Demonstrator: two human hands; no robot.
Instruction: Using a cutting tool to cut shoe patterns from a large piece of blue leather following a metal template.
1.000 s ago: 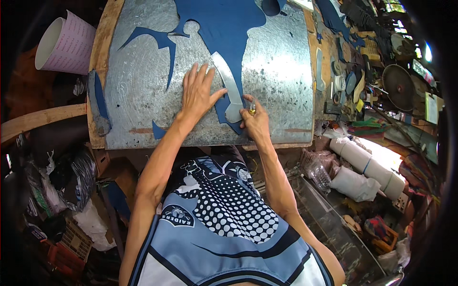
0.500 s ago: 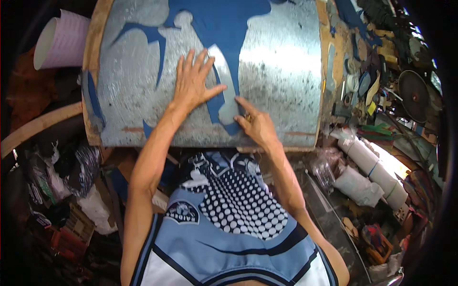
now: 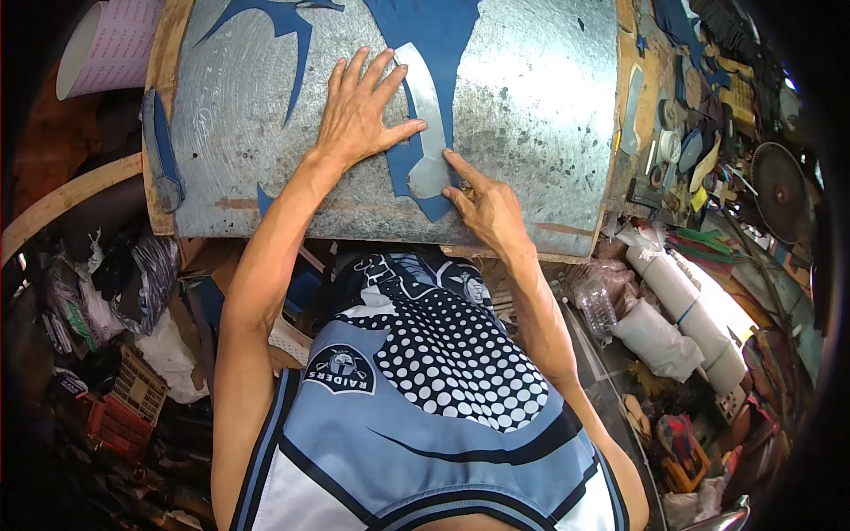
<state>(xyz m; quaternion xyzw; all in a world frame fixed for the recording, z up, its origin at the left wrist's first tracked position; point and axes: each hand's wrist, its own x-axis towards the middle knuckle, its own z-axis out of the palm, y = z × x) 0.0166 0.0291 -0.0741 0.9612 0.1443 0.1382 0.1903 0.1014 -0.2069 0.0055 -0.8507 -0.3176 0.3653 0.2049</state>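
Observation:
A long, narrow grey template (image 3: 427,124), widened at its near end, lies on a blue sheet of material (image 3: 431,44) on the metal-topped table (image 3: 531,115). My left hand (image 3: 359,115) is open and flat to its left, fingers spread. Its fingertips reach the template's far end and the thumb touches its left edge. At the near right side, my right hand (image 3: 490,211) has its index finger and thumb stretched apart against the template's edge. The other fingers curl under, with a small yellowish glint among them that I cannot make out.
Blue offcuts (image 3: 297,53) lie on the table's left part. Tape rolls (image 3: 666,146) and a grey blade-shaped piece (image 3: 631,111) sit along the right wooden edge. A pink-white roll (image 3: 111,49) stands at far left. Wrapped rolls (image 3: 686,301) and a round fan (image 3: 779,193) are right.
The view has shifted, so the table sits higher in the picture. Both hands keep nearly the same places on the template and blue sheet.

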